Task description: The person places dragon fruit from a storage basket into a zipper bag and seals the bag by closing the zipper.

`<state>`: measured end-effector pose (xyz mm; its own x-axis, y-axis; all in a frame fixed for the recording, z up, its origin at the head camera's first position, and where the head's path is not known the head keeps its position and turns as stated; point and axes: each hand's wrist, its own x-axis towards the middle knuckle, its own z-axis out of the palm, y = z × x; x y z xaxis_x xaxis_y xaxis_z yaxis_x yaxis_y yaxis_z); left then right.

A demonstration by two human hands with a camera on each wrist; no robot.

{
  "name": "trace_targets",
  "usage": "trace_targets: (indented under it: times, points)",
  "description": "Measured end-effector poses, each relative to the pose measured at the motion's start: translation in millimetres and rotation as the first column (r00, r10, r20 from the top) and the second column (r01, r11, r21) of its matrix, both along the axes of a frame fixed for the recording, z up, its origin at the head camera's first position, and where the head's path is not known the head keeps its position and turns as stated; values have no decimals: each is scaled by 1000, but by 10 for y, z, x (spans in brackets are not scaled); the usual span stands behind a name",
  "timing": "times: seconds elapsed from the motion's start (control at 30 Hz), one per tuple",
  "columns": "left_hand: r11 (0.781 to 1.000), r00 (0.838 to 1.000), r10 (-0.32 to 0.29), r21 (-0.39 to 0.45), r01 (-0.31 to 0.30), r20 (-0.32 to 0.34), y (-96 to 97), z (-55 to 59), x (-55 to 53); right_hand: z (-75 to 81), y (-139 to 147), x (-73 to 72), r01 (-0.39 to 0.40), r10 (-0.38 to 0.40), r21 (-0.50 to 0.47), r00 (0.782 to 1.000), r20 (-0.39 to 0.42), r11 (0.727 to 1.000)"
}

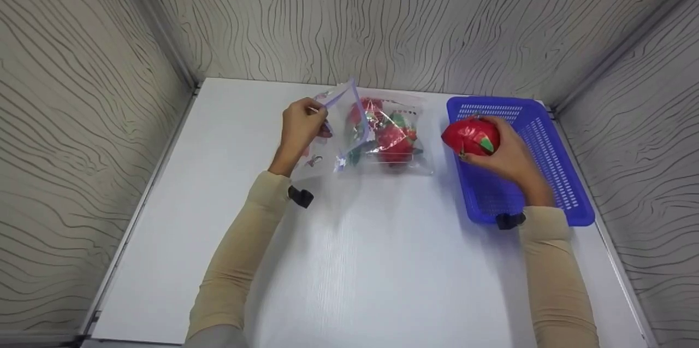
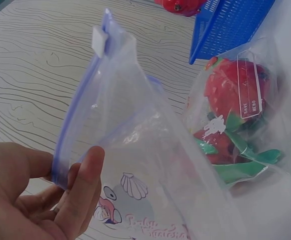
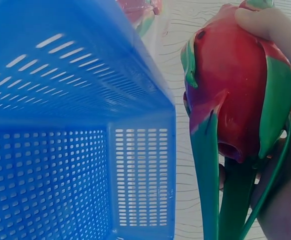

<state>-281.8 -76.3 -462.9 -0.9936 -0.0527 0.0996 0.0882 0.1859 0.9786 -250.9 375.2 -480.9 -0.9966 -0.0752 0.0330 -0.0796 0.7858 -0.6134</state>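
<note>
My left hand (image 1: 302, 128) pinches the rim of a clear slider bag (image 2: 135, 170) between thumb and fingers. Its purple zip edge (image 2: 71, 115) stands apart from the opposite edge, so the mouth gapes. Shell and cartoon prints show on the film. Just right of it, a filled clear bag (image 1: 426, 165) lies on the table with red dragon fruits (image 1: 394, 145) inside. My right hand (image 1: 510, 154) grips another red dragon fruit (image 1: 471, 136) with green scales, thumb and fingers round its body. In the head view this fruit overlaps the left rim of the blue basket (image 1: 580, 206).
The perforated basket stands at the right end of the white table (image 1: 349, 271). Wood-grain patterned panels (image 1: 371, 20) rise behind the table and along both sides. Dark wrist cameras (image 1: 300, 196) are strapped at both cuffs.
</note>
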Motion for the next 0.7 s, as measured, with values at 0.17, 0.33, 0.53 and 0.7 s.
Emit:
trace_targets:
  times: [0.17, 0.33, 0.53, 0.7]
  points:
    - [1000, 1000, -4, 15, 4, 0, 12, -3, -8, 49, -42, -14, -16, 16, -11, 1000, 1, 1000]
    - [1000, 1000, 2, 19, -2, 6, 33, -13, -5, 97, -92, -27, -22, 22, -8, 1000, 6, 1000]
    - [1000, 1000, 4, 13, -4, 9, 44, -31, 0, 129, -160, -53, -20, 20, -2, 1000, 1, 1000]
    - [1000, 1000, 1, 18, -1, 8, 48, -35, -3, 159, -222, -77, -36, 36, 7, 999, -4, 999]
